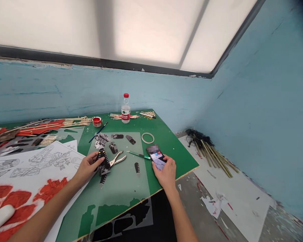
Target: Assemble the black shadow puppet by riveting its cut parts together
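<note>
My left hand (87,167) rests on the green table (166,141) and grips a black cut-out puppet piece (103,163) with small dots. Metal pliers (118,158) lie right beside that piece, touching it. My right hand (166,171) holds a smartphone (156,157) with a lit screen near the table's right edge. A green-handled tool (138,155) lies between the two hands. Several black cut-out parts (117,136) lie on a clear sheet (123,188) in front of me.
A water bottle (125,109), a red paint jar (97,121), a brush (98,132) and a tape ring (147,137) stand further back. Red sticks and rods (40,127) lie at the left. Printed drawings (35,161) cover the near left. Bamboo sticks (214,156) lie on the floor at the right.
</note>
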`<act>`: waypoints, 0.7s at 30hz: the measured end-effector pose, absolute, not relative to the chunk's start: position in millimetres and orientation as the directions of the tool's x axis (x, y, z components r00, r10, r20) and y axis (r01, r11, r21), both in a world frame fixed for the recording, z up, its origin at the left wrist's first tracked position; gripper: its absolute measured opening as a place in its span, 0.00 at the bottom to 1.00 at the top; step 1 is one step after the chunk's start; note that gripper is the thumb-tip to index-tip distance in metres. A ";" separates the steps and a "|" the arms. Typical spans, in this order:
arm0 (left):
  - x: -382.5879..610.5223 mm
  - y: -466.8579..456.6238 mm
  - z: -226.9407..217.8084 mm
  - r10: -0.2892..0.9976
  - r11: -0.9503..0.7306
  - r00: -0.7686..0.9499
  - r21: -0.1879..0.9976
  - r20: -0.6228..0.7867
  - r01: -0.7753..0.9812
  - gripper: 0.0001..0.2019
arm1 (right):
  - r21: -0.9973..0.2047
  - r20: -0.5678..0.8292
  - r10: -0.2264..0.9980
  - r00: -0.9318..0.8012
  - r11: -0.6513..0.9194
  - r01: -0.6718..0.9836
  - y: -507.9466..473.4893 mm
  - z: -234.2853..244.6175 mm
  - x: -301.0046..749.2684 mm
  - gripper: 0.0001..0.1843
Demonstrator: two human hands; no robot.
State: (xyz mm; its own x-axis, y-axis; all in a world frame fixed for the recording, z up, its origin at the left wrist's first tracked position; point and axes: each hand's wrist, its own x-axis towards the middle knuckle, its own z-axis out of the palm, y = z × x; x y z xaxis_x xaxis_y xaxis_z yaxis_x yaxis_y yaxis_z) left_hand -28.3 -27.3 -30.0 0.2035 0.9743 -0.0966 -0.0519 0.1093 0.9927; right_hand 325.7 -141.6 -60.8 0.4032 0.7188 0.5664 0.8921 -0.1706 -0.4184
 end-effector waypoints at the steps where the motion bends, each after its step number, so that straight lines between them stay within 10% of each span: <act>1: -28.4 -26.6 -31.1 0.974 0.108 0.207 0.993 -0.095 -0.051 0.26 | -0.416 0.569 0.717 0.403 -0.172 0.893 -141.6 -60.9 325.5 0.23; 21: -24.0 -28.4 -25.9 0.980 0.095 0.182 0.992 -0.078 -0.085 0.24 | -0.357 0.556 0.738 0.383 -0.204 0.912 -136.0 -47.7 319.4 0.29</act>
